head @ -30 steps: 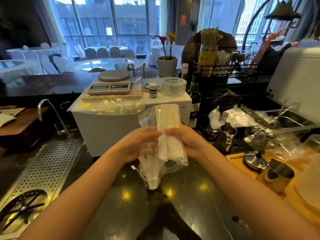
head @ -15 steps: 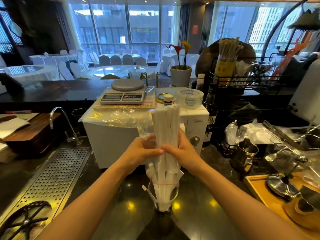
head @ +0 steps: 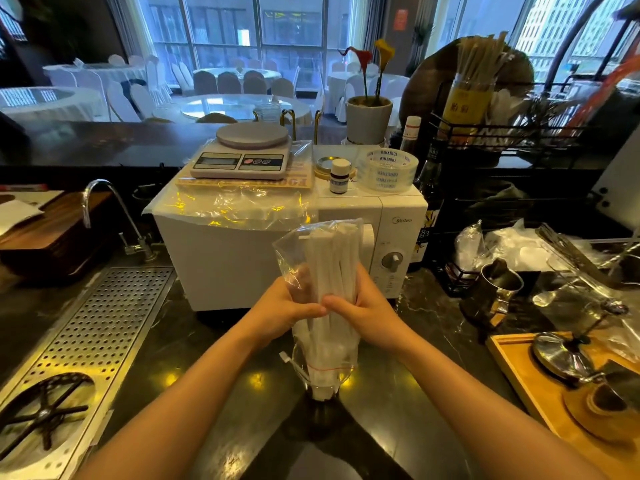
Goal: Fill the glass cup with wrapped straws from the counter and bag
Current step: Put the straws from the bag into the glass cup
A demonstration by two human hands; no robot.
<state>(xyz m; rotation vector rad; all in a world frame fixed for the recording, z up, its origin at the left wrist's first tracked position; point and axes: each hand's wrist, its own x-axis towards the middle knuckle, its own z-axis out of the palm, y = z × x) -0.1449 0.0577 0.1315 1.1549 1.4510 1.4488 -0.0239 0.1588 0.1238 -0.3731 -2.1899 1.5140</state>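
While the one glass cup (head: 320,382) stands on the counter (head: 214,341), her left hand (head: 287,311) and right hand (head: 363,310) both clasp one upturned bag (head: 294,251) of wrapped straws (head: 332,258), too many to count

Single head-worn view, facing forward and down, close over the counter (head: 214,393)

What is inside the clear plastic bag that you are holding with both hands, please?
Wrapped white straws fill the clear bag, upright, with their lower ends sticking out into the glass cup. Both hands, left and right, cover the bundle's middle.
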